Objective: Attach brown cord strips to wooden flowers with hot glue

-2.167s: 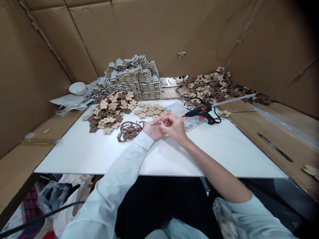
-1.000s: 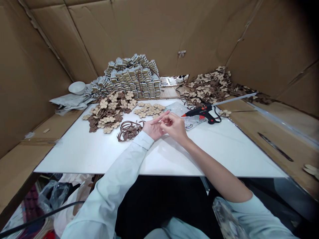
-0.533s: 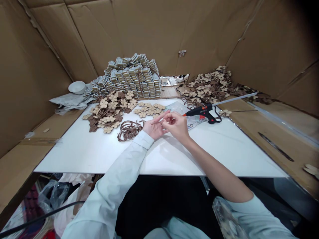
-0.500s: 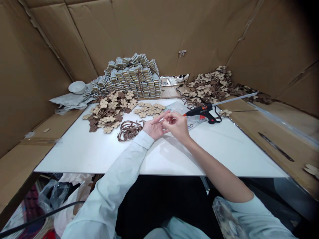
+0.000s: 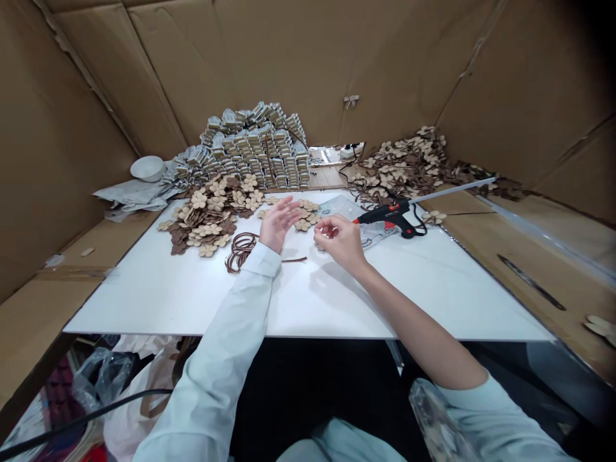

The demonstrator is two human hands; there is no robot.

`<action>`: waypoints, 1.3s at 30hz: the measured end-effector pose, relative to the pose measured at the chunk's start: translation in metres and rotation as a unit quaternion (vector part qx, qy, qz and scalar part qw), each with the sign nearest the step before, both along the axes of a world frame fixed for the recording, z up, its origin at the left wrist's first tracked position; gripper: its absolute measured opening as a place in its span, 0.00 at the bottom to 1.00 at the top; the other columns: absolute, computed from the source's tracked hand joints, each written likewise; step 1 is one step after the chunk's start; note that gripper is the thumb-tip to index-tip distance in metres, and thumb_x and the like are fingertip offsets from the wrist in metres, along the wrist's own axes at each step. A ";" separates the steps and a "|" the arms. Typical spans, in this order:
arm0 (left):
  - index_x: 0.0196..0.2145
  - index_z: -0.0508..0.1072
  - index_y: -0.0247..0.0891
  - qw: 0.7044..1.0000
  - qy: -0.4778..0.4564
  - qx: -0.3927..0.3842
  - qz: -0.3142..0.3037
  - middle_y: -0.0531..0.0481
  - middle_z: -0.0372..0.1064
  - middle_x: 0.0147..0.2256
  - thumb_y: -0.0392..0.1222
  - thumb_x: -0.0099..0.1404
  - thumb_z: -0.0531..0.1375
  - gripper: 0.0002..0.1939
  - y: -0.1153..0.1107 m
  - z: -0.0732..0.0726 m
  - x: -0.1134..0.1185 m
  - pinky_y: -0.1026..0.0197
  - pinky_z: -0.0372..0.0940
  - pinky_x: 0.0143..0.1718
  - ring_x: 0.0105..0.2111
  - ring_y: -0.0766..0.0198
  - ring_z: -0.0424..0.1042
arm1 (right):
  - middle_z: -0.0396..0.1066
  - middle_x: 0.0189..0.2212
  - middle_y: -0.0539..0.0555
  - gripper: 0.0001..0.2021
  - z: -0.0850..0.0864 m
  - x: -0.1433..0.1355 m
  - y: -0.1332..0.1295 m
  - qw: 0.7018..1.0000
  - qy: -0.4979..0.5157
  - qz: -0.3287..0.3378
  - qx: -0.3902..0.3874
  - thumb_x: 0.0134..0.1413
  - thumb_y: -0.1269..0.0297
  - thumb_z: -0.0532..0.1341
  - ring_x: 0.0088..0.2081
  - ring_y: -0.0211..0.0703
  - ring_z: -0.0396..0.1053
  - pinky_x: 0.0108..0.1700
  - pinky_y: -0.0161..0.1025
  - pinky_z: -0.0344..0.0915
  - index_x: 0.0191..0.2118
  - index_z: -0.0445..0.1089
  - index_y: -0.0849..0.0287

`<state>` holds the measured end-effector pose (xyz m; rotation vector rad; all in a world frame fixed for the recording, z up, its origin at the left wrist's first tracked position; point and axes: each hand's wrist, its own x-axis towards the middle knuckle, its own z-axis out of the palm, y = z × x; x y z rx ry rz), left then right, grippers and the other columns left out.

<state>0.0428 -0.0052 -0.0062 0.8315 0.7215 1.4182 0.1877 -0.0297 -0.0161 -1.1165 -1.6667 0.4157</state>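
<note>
My left hand (image 5: 279,224) is raised over the white table, its fingers apart and holding nothing, between the coil of brown cord (image 5: 240,250) and the light flower pieces (image 5: 307,217). To the right, my right hand (image 5: 339,239) is closed in a pinch; what its fingertips hold, if anything, is too small to make out. A black and orange glue gun (image 5: 392,218) with a long glue stick lies just beyond it on a clear plastic bag (image 5: 341,206). One cord end sticks out to the right of my left wrist.
A heap of brown and beige flowers (image 5: 209,215) sits at the left, with stacked grey-edged pieces (image 5: 264,151) behind it. More flowers (image 5: 409,163) pile up at the back right. A white bowl (image 5: 147,168) stands back left. Cardboard walls (image 5: 298,58) surround the table (image 5: 192,301).
My left hand has moved left, away from my right hand, uncovering more flower pieces and the cord's end. My right hand stays nearly in place, still pinched.
</note>
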 end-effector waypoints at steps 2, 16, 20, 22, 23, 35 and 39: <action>0.32 0.69 0.36 0.993 0.057 -0.015 0.102 0.50 0.70 0.31 0.34 0.49 0.53 0.11 0.006 -0.001 -0.007 0.65 0.60 0.37 0.29 0.69 0.69 | 0.61 0.20 0.47 0.04 -0.003 0.002 0.004 0.999 -0.041 0.016 -0.024 0.35 0.72 0.56 0.22 0.33 0.58 0.27 0.32 0.57 0.22 0.67 0.60; 0.23 0.67 0.35 0.974 0.159 -0.110 0.122 0.52 0.67 0.23 0.33 0.44 0.53 0.06 0.005 -0.009 -0.004 0.66 0.56 0.26 0.21 0.70 0.63 | 0.67 0.31 0.54 0.09 -0.024 -0.011 0.017 0.928 -0.368 0.062 0.009 0.50 0.69 0.52 0.35 0.40 0.63 0.36 0.34 0.54 0.32 0.69 0.60; 0.23 0.67 0.35 0.975 0.157 -0.111 0.113 0.51 0.67 0.23 0.33 0.44 0.53 0.06 0.005 -0.007 -0.003 0.66 0.56 0.26 0.21 0.70 0.63 | 0.67 0.30 0.56 0.08 -0.025 -0.010 0.022 0.917 -0.394 0.065 0.025 0.49 0.70 0.52 0.34 0.41 0.63 0.37 0.35 0.55 0.32 0.69 0.61; 0.23 0.68 0.35 0.975 0.159 -0.107 0.109 0.51 0.67 0.23 0.33 0.44 0.53 0.06 0.005 -0.008 -0.003 0.65 0.56 0.27 0.22 0.69 0.63 | 0.67 0.30 0.56 0.09 -0.024 -0.010 0.023 0.911 -0.405 0.068 0.028 0.48 0.70 0.53 0.35 0.41 0.63 0.37 0.35 0.55 0.31 0.69 0.61; 0.24 0.68 0.35 0.976 0.159 -0.105 0.108 0.51 0.67 0.24 0.33 0.44 0.53 0.07 0.005 -0.008 -0.003 0.65 0.56 0.27 0.22 0.69 0.63 | 0.68 0.30 0.56 0.09 -0.024 -0.010 0.023 0.909 -0.410 0.070 0.031 0.48 0.70 0.52 0.35 0.42 0.63 0.38 0.35 0.55 0.31 0.70 0.62; 0.24 0.68 0.35 0.975 0.176 -0.101 0.093 0.50 0.67 0.24 0.34 0.45 0.53 0.07 0.004 -0.008 -0.002 0.65 0.56 0.27 0.22 0.69 0.63 | 0.68 0.30 0.57 0.11 -0.024 -0.012 0.023 0.892 -0.445 0.063 0.047 0.51 0.69 0.51 0.35 0.43 0.63 0.37 0.38 0.54 0.33 0.71 0.61; 0.24 0.68 0.36 0.974 0.180 -0.099 0.093 0.50 0.67 0.24 0.34 0.44 0.53 0.07 0.004 -0.009 -0.002 0.64 0.57 0.28 0.23 0.68 0.64 | 0.69 0.31 0.57 0.12 -0.020 -0.008 0.023 0.908 -0.415 0.054 0.029 0.52 0.68 0.50 0.36 0.43 0.64 0.38 0.38 0.55 0.34 0.71 0.62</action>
